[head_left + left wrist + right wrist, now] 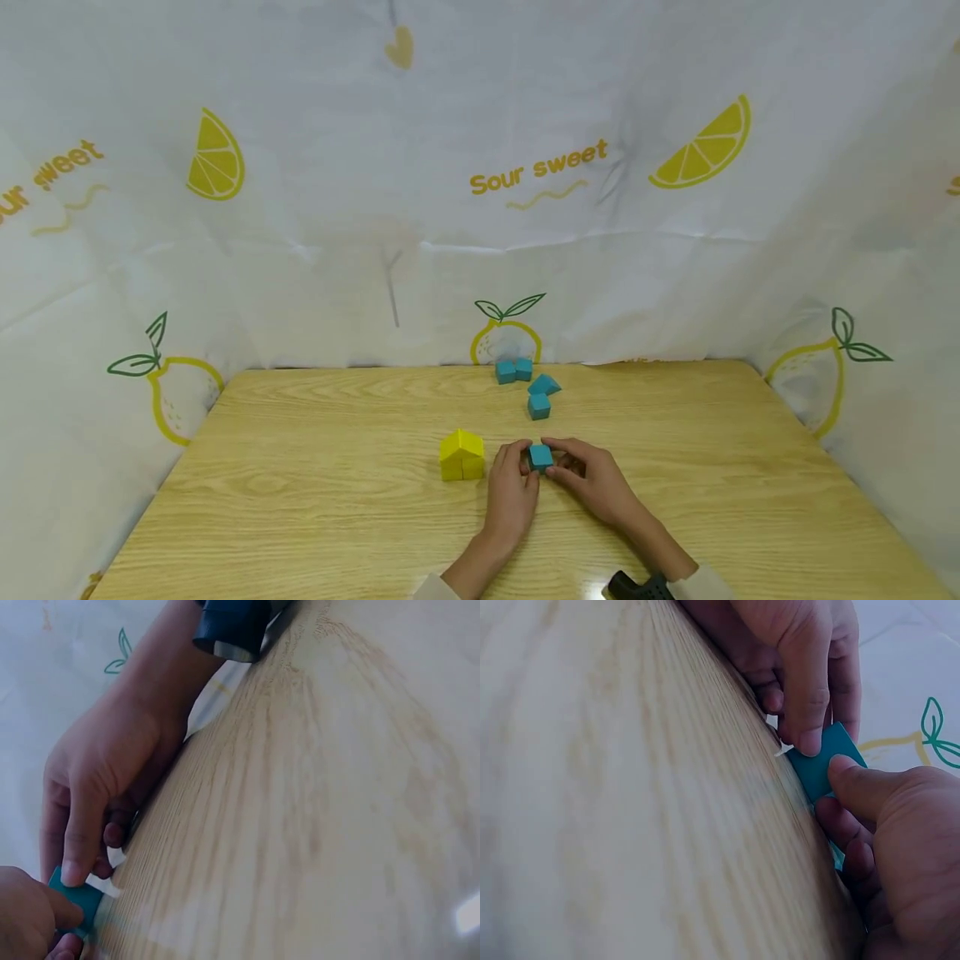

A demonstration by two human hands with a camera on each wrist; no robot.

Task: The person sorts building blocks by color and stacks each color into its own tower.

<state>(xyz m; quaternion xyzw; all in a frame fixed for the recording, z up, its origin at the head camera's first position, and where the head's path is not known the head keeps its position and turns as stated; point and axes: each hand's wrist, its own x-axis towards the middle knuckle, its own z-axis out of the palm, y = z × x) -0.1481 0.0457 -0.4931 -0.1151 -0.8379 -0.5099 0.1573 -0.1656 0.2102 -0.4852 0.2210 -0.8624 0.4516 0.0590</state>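
A small blue cube (540, 458) sits on the wooden table between both hands. From its left side, my left hand (513, 493) pinches it with thumb and fingers. My right hand (596, 483) grips the same cube from the right, index finger at the far edge and thumb at the near one. In the right wrist view, both thumbs press on the near face of the cube (816, 774). Just left of the left hand stands a little yellow block house (462, 457), with a peaked top over blocks set side by side.
Beyond the hands lie another blue cube (538, 407) and a blue triangular block (544, 384). Farther back, two blue cubes (514, 371) stand together near the table's rear edge. A white lemon-print cloth (337, 283) hangs behind. A black device (639, 585) is at the right wrist.
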